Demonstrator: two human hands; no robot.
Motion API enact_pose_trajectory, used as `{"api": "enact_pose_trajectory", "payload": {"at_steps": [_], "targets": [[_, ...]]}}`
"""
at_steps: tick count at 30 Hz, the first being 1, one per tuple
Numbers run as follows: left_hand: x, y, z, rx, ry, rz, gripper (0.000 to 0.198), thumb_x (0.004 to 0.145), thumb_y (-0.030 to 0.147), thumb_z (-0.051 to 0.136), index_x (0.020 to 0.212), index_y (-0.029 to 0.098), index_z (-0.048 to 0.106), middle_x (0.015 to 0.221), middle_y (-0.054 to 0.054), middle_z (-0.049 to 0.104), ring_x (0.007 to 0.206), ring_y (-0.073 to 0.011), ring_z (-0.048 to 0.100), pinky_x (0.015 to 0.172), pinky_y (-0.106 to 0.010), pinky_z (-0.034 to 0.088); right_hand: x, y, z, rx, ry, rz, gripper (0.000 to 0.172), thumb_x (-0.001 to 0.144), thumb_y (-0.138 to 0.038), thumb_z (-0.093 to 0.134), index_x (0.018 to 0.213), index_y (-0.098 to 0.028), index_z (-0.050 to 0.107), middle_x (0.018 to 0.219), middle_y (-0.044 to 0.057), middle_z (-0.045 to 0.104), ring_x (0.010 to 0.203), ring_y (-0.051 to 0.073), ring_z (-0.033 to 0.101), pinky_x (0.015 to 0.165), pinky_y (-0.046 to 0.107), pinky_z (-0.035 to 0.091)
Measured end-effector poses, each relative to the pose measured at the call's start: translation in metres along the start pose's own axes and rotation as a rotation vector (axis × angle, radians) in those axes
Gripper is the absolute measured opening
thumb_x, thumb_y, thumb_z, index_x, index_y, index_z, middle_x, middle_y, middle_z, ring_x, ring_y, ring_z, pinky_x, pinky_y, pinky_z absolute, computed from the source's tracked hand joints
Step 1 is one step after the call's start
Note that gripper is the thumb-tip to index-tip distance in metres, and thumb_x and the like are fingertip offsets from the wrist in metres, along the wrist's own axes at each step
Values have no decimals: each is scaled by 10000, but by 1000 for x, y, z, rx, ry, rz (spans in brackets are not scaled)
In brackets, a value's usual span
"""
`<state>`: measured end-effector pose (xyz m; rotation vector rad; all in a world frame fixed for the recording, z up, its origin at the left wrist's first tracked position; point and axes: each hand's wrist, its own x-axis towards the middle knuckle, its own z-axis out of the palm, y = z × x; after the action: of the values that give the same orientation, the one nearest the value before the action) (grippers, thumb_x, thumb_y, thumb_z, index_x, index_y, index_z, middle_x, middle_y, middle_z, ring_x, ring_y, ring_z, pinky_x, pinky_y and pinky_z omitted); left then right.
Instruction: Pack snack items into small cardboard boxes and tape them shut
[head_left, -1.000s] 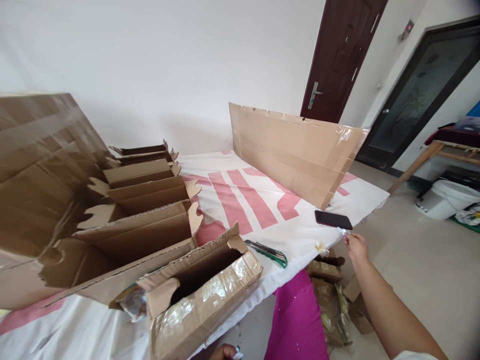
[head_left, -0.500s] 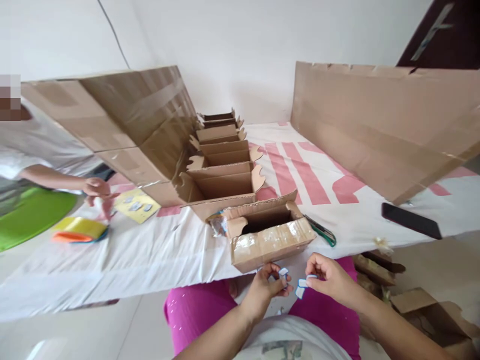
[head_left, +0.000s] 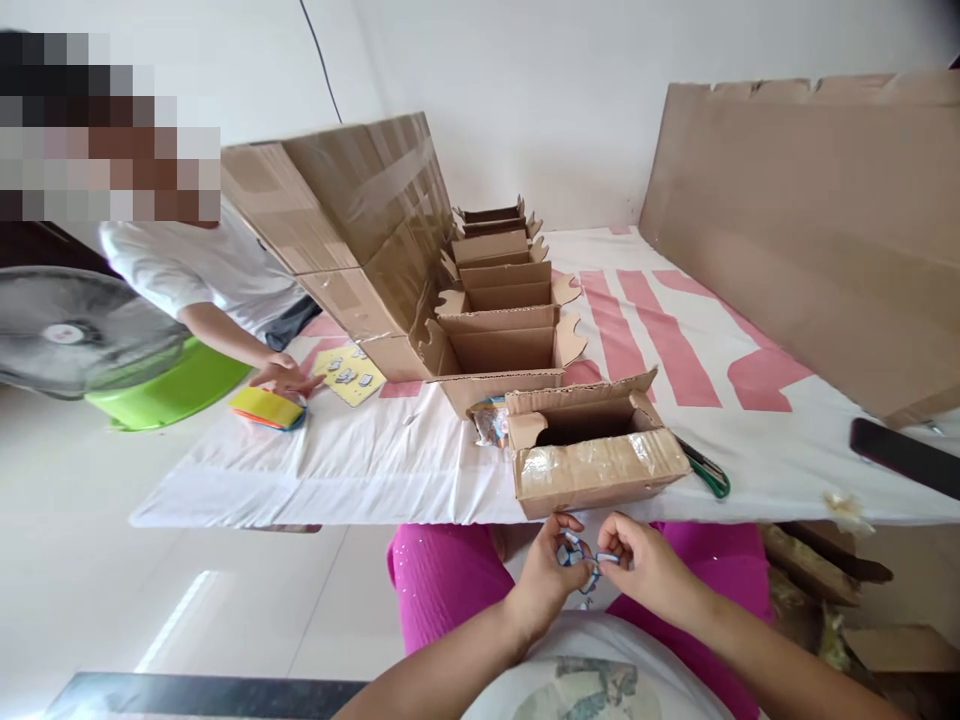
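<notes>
Over my lap, just in front of the table edge, my left hand (head_left: 549,572) is closed around several small white pieces with blue edges (head_left: 572,553). My right hand (head_left: 634,562) pinches another white blue-edged piece (head_left: 608,558) right beside them, the fingertips of both hands almost touching. What these pieces are is too small to make out. Directly beyond my hands an open cardboard box (head_left: 600,472) with shiny tape on its front stands at the table edge. Against its left side lies a clear plastic packet (head_left: 492,424).
Several open boxes (head_left: 504,345) line up behind, beside a tall cardboard partition (head_left: 367,200). A green cutter (head_left: 709,472) and a phone (head_left: 904,455) lie to the right. A co-worker's hand (head_left: 281,374) is at a yellow and orange stack (head_left: 266,408), near a yellow sheet (head_left: 349,378).
My hands have come together, and the pieces in them now sit side by side. The view has swung left. The co-worker's hand has opened out over the yellow and orange stack.
</notes>
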<state>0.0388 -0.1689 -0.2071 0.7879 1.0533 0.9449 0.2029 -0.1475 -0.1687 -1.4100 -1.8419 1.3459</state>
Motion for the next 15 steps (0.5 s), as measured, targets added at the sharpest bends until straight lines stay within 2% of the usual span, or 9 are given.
{"api": "enact_pose_trajectory", "payload": {"at_steps": [8,15], "targets": [[-8,4,-8,-7,59,-32,452,592,155,731,957,191,467,784,30,564,584,-78,517,558,-225,424,1,1,5,-24,-57,14,183,659,-81,531,782,-211,493,670,-44,571,578,100,508,554,216,393],[-10,7,-3,-30,84,-15,431,580,162,747,917,190,480,736,35,559,589,-83,496,540,-211,394,3,-4,11,-43,-85,-18,152,680,-99,529,779,-211,503,689,-30,594,587,110,526,557,221,405]]}}
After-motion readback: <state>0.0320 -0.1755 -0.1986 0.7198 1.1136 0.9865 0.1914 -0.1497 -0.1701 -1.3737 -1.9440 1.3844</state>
